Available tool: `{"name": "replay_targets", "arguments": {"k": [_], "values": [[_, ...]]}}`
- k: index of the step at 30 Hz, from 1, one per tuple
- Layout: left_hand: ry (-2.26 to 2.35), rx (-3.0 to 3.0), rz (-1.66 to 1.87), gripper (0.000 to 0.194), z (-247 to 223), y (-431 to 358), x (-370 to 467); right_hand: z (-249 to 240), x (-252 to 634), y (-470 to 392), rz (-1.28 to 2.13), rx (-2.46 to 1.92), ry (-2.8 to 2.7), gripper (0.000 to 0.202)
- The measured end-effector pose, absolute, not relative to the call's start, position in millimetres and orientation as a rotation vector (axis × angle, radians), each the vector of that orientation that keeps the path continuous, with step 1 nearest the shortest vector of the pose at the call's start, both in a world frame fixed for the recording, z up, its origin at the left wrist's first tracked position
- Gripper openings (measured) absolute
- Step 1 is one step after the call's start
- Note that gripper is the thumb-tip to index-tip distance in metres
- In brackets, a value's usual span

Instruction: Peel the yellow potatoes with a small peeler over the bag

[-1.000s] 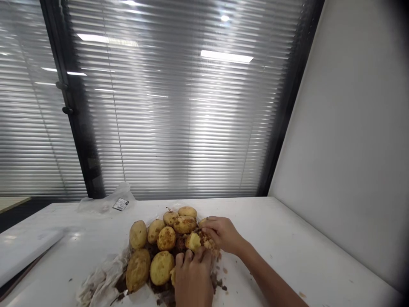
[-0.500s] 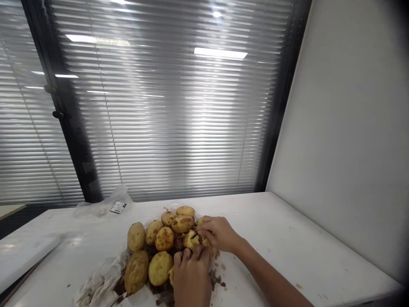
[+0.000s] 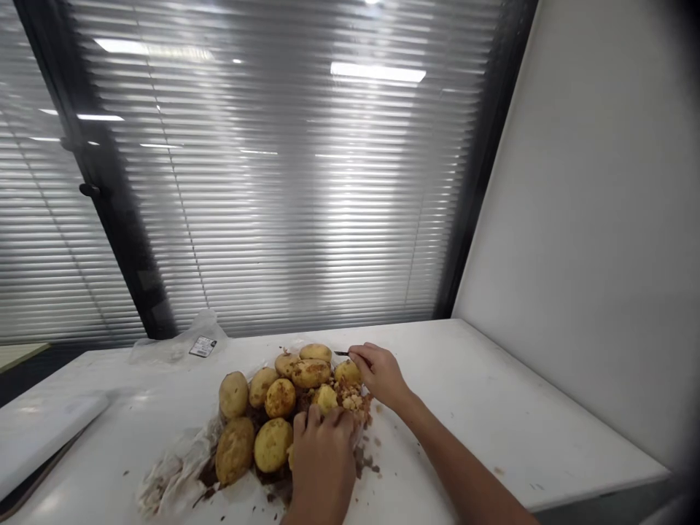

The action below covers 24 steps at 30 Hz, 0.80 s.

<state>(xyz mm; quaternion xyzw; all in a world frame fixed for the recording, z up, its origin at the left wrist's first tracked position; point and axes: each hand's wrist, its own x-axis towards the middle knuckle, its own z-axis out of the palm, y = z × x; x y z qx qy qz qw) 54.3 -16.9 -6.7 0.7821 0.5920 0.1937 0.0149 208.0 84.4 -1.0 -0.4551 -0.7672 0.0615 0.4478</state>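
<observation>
My left hand [image 3: 325,453] reaches in from the bottom, its curled fingers gripping a yellow potato [image 3: 327,397] with exposed, cut-looking flesh; its lower part is hidden by the hand. Pinched between the fingers of my right hand [image 3: 380,373] is a small knife [image 3: 342,354], of which only a thin dark blade shows, pointing left. The blade is raised apart from the potato. Below the right hand sits another yellow potato [image 3: 348,372]. Pale crumbly scraps [image 3: 353,399] lie beside the held potato.
Several potatoes [image 3: 273,445] cluster to the left, some with brown dirt. Beneath them is a crumpled, soiled plastic sheet [image 3: 172,474]. A clear bag [image 3: 180,344] with a label lies at the back. Left stands a white panel [image 3: 47,437]; blinds [image 3: 295,182] rise behind the white table [image 3: 470,408].
My right hand has lifted up and away from the potato, carrying the knife, which uncovers the scraps and the potato behind. The left hand keeps its hold. The camera has shifted slightly.
</observation>
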Motion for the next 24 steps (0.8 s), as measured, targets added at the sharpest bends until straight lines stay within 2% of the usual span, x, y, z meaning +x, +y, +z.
{"name": "replay_targets", "arguments": {"k": [6,10,15,19,24], "values": [[1.84,2.515,0.924,0.027,20,-4,2,3,202,73,0.229,-1.096,-1.907,0.022],[1.876,2.54,0.793,0.026,43,14,-29,6,202,69,0.256,-1.114,-1.937,0.021],[1.829,2.598,0.547,0.021,61,29,-24,6,202,70,0.281,-1.114,-1.878,0.022],[1.738,2.632,0.616,0.025,57,37,-20,9,205,72,0.392,-1.201,-1.694,0.023],[1.674,2.642,0.769,0.031,54,48,-34,11,209,52,0.453,-1.386,-1.713,0.031]]}}
